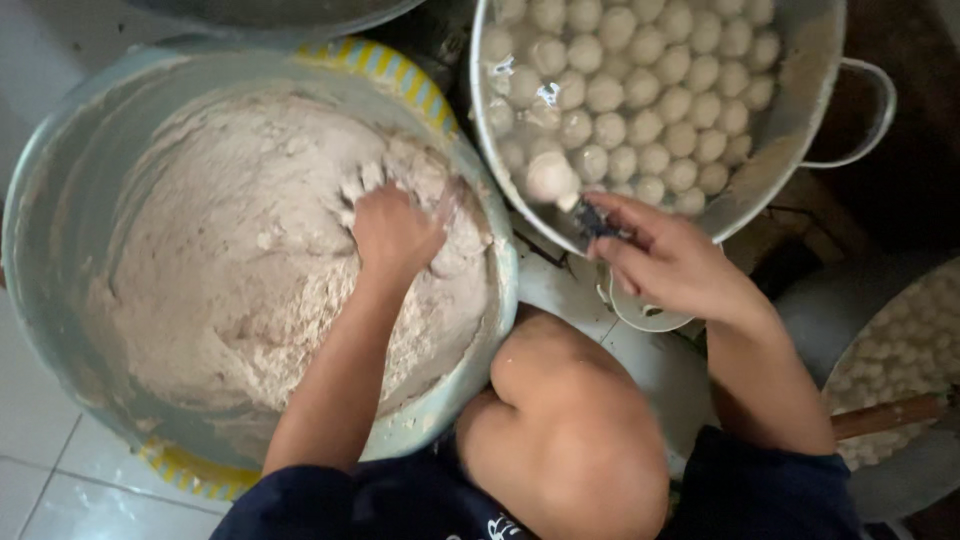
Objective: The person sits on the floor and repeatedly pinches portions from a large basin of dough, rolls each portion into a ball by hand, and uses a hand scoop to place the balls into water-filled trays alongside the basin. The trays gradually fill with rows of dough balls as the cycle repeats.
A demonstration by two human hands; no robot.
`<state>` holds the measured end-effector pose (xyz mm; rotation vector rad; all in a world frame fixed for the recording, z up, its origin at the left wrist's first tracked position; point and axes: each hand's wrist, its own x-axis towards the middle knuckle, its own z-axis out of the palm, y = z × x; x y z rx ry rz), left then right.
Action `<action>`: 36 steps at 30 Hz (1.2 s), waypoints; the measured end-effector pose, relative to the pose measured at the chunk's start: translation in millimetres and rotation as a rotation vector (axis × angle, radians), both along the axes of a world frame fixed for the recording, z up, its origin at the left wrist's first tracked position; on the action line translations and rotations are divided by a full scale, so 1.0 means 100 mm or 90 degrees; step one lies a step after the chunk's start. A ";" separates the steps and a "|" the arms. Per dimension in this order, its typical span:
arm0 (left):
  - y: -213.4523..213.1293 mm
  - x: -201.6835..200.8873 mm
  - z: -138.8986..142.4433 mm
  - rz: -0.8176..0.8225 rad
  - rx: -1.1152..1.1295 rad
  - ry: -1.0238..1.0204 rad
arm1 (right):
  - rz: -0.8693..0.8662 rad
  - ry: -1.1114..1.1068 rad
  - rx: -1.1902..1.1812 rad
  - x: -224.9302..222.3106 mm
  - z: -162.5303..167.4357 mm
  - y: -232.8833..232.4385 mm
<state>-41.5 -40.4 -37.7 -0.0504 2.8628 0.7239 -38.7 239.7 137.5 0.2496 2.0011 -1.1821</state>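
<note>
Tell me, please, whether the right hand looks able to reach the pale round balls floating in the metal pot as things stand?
Probably yes. The right hand already hovers at the rim of the handled metal pot, holding a spoon with one ball on it over the water. The pale round balls lie uncovered, with nothing between.

Soft, dim indoor light, brighter at left on the floor tiles (40,440). Glare glinted off the water in the metal pot (800,110). Far right sat in shadow. Right hand (670,260) slightly motion-blurred.
</note>
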 end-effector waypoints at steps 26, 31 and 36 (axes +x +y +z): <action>0.50 0.48 0.39 0.000 0.461 0.246 | 0.262 0.403 0.113 0.30 0.28 -0.51; 0.53 0.49 0.41 0.041 0.387 0.102 | 0.230 0.218 0.062 0.27 0.22 -0.49; 0.44 0.38 0.44 0.026 0.286 0.156 | 0.040 -0.054 0.067 0.23 0.16 -0.29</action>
